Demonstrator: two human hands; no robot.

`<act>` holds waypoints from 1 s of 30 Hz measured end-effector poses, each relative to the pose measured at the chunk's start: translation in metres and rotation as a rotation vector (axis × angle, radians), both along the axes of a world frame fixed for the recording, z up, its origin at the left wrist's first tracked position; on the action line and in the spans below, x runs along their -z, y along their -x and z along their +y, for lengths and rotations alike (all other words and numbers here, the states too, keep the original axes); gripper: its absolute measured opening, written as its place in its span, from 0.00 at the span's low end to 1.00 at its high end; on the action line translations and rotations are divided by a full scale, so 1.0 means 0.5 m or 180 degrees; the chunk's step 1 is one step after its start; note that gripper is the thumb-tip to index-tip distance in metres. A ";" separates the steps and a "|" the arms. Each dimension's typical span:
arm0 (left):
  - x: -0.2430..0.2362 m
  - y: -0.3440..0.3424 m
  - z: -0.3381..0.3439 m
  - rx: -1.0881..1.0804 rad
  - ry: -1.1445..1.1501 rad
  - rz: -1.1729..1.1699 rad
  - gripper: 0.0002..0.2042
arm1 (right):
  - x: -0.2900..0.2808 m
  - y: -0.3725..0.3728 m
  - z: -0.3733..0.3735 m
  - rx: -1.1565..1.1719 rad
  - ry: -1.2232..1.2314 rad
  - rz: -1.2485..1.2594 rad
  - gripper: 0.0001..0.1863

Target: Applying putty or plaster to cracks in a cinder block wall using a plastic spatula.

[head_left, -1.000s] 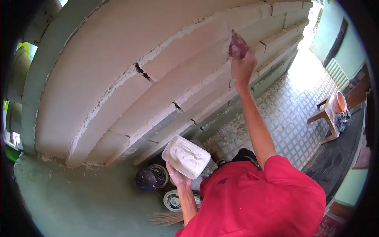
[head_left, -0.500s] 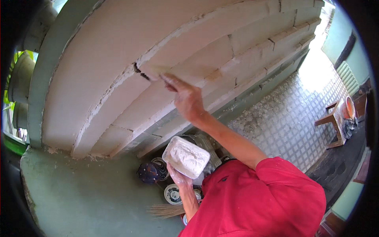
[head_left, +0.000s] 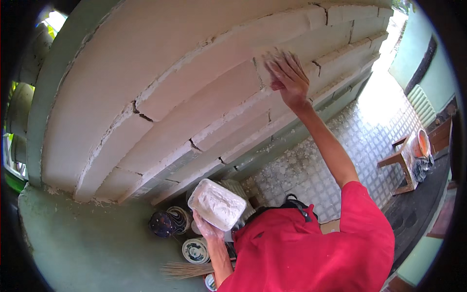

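Observation:
My left hand point(head_left: 208, 227) is closed on the rim and underside of a white rectangular plastic tub point(head_left: 232, 223), tilted a little. White paste point(head_left: 217, 201) fills it. Up at the wall, my right hand point(head_left: 290, 78) has its fingers laid together over a thin, pale flat scraper point(head_left: 263, 57), smeared by motion and mostly covered by the fingers. The stepped pale wall point(head_left: 194, 87) has ridges running along it. Dark cracks point(head_left: 141, 113) break the ridges to the left of my right hand. White smears coat the fingers of both hands.
Below the tub stand a dark speckled container point(head_left: 162, 224), a round pale-lidded bucket point(head_left: 195, 250) and a bundle of thin sticks point(head_left: 187, 269). At right, a wooden stool point(head_left: 400, 160) stands beside an orange-lined bucket point(head_left: 422, 143). White debris lies on the tiled floor point(head_left: 335, 141).
My right hand has moved right along the wall, away from the large crack. The tub stays in my left hand. The whole view has shifted slightly.

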State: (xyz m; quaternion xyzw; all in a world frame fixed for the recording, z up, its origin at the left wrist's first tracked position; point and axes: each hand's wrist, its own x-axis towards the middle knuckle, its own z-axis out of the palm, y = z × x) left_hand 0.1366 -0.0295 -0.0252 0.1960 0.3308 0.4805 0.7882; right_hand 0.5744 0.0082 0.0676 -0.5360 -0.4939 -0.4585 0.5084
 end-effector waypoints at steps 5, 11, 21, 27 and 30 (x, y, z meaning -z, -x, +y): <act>0.001 -0.043 -0.034 -0.0048 -0.0009 0.0261 0.30 | 0.050 -0.076 0.086 -0.0004 0.0494 -0.0676 0.24; 0.009 -0.039 -0.059 -0.0163 0.0058 0.0243 0.31 | 0.135 -0.081 0.070 -0.0402 0.0478 -0.0462 0.21; 0.003 -0.046 -0.044 -0.0278 -0.0021 0.0326 0.30 | 0.032 -0.046 0.101 -0.0301 0.0574 -0.0678 0.21; 0.002 -0.042 -0.060 -0.0354 -0.0008 0.0146 0.29 | 0.055 -0.022 0.053 -0.0656 0.0679 -0.0645 0.21; -0.003 -0.040 -0.062 -0.0306 -0.0009 0.0082 0.29 | -0.014 0.021 0.052 -0.0793 0.0492 -0.0714 0.22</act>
